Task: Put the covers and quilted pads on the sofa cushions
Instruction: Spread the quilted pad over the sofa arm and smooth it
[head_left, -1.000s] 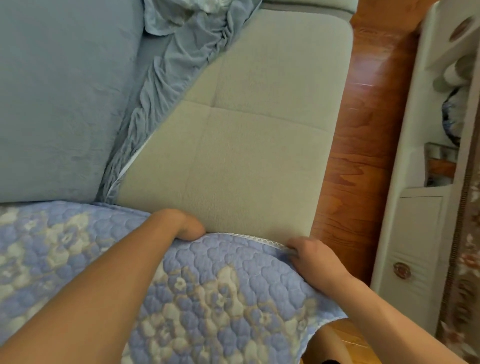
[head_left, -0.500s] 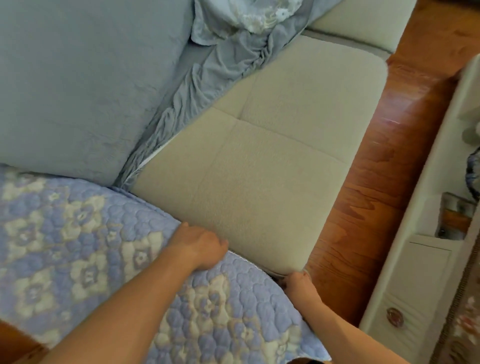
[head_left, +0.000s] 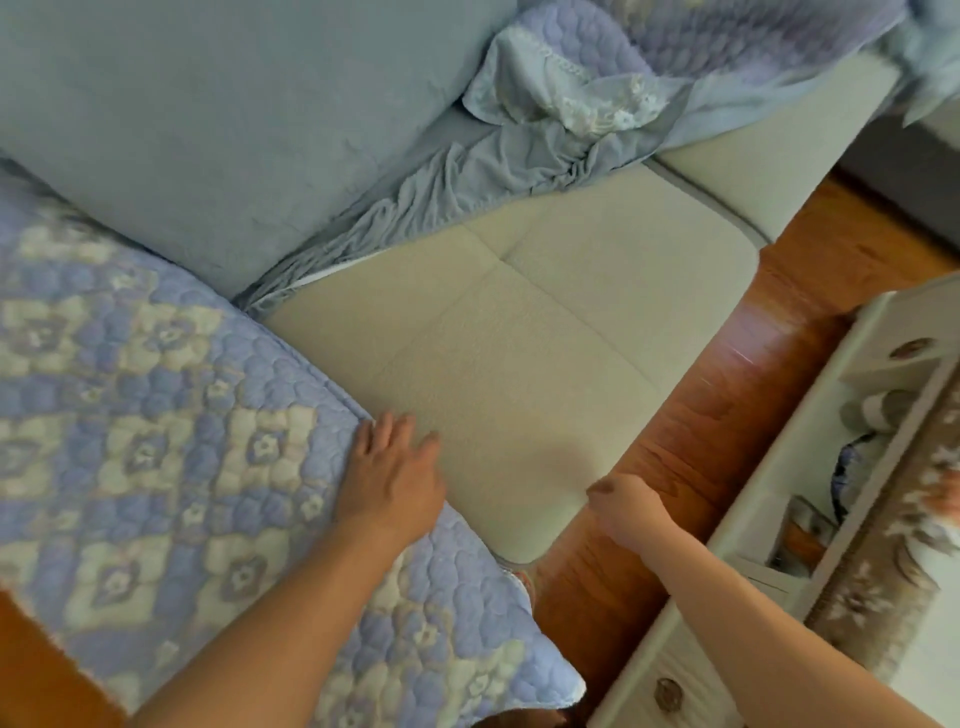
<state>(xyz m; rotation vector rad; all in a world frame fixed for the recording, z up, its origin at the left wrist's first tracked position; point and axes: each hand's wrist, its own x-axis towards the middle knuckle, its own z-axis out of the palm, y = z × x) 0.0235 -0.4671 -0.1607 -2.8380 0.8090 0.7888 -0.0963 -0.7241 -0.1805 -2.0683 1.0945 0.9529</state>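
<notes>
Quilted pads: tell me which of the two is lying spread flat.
The quilted pad under the left hand, spread flat over the near seat cushion. The other pad lies bunched up at the far end of the sofa.

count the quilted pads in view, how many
2: one quilted pad spread over the near seat under the left hand, another bunched pad at the sofa's far end; part of it runs out of frame.

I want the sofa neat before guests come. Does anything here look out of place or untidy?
Yes. A blue cover lies bunched and wrinkled along the back of the bare beige seat cushion, and a second quilted pad sits crumpled at the far end. The near quilted pad lies flat.
</notes>
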